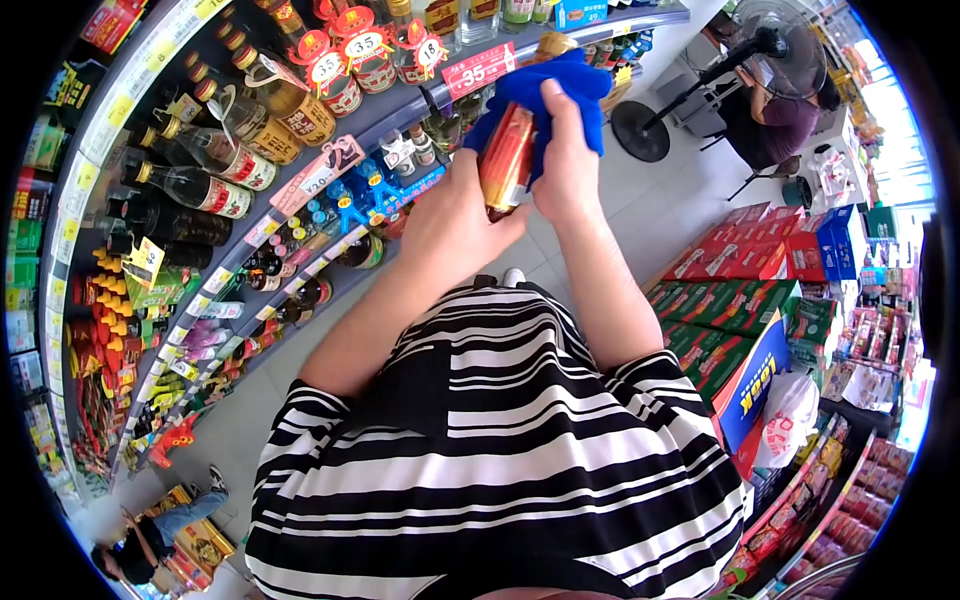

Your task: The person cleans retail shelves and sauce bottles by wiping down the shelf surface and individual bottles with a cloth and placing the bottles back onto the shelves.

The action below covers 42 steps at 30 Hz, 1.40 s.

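Observation:
In front of my chest, my left hand is wrapped round the lower part of a red and gold bottle, which is tilted. My right hand grips a blue cloth with the thumb on top, and the cloth lies against the bottle's upper part. A gold-coloured piece shows beyond the cloth; whether it belongs to the same bottle I cannot tell. Close by on the left, the shelf carries bottles with round red price tags and a pink price card.
Dark bottles and small goods fill the curved shelves on the left. A standing fan and a seated person are at the upper right. Red and green cartons are stacked right. Another person is at lower left.

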Each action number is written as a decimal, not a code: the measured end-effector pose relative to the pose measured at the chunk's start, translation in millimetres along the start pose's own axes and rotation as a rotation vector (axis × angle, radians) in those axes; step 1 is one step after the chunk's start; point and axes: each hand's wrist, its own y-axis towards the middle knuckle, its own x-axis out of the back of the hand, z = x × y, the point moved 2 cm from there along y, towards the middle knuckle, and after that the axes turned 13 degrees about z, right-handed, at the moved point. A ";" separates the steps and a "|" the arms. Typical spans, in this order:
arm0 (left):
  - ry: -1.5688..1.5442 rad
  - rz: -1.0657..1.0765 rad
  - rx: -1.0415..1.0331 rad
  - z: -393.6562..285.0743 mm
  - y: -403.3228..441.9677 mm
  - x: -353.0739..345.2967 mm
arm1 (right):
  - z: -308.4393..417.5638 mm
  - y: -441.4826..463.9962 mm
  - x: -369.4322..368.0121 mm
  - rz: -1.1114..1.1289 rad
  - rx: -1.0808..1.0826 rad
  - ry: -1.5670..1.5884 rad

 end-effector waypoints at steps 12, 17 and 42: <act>-0.696 0.147 -0.102 42.8 -13.1 5.2 | -16.5 -35.0 -40.3 0.189 0.171 -0.253; -0.526 0.036 -0.136 69.6 -20.6 14.7 | -30.3 -77.4 -60.5 0.320 0.159 -0.411; -1.365 0.514 -0.241 58.3 -110.8 30.8 | -4.1 -66.9 -98.6 0.331 -0.127 0.460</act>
